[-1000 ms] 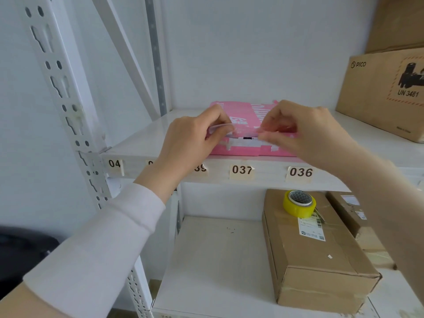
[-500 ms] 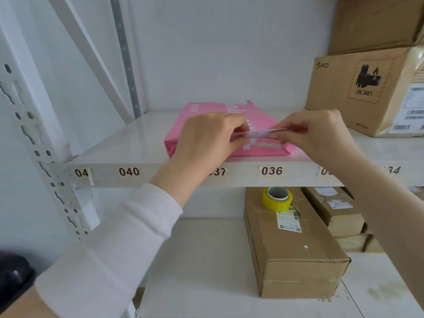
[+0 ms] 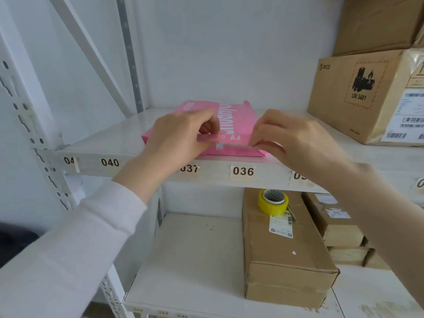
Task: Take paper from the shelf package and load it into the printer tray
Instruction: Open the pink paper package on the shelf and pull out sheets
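Note:
A pink A4 paper package (image 3: 236, 121) lies flat on the upper white shelf (image 3: 103, 143), its near end facing me above labels 037 and 036. My left hand (image 3: 179, 138) pinches the left side of the package's near end flap. My right hand (image 3: 296, 141) pinches the right side of the same flap with thumb and fingertips. A sliver of white shows at the package's end between my hands. No printer is in view.
A large cardboard box marked PICO and UN 3481 (image 3: 367, 97) stands on the same shelf at the right. On the lower shelf sit a long cardboard box (image 3: 284, 253) with a yellow tape roll (image 3: 273, 201) on it, and smaller boxes (image 3: 337, 228) to its right. A perforated metal upright (image 3: 34, 125) stands at left.
The view has swung left and nearer. Both hands stay at the near end of the pink package, with the right hand's pinch now lower on the flap edge.

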A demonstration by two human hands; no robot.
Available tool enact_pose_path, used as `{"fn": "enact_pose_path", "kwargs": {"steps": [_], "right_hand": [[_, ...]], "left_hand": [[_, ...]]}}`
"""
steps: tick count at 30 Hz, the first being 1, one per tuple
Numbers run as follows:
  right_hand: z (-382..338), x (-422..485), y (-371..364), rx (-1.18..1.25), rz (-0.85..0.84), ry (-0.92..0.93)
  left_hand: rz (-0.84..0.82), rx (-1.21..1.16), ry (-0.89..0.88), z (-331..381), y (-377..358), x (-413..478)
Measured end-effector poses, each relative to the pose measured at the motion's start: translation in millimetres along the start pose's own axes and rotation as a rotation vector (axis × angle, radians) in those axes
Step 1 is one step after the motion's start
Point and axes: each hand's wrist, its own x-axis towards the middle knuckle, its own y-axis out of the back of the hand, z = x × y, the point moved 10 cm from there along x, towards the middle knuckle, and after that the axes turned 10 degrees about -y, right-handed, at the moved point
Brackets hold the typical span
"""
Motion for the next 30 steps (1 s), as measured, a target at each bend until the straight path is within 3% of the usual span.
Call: {"fn": "enact_pose_path", "kwargs": {"steps": [7, 13, 21, 30], "right_hand": [[-15.5, -3.7, 4.7, -0.244, 0.0, 0.215], [-12.4, -7.1, 8.3, -0.311, 0.034, 0.26], [-10.9, -5.4, -0.8, -0.413, 0.155, 0.134], [-8.6, -25.7, -2.1, -0.431, 0.229, 0.096]], "left_hand": [[0.13, 0.141, -0.315, 54.3, -4.8, -16.6], [0.114, 0.165, -0.217, 51.8, -22.6, -13.6], [0.155, 0.157, -0.137, 44.4, -27.3, -0.4], [0.179, 0.181, -0.188, 46.6, -25.0, -4.4]]}}
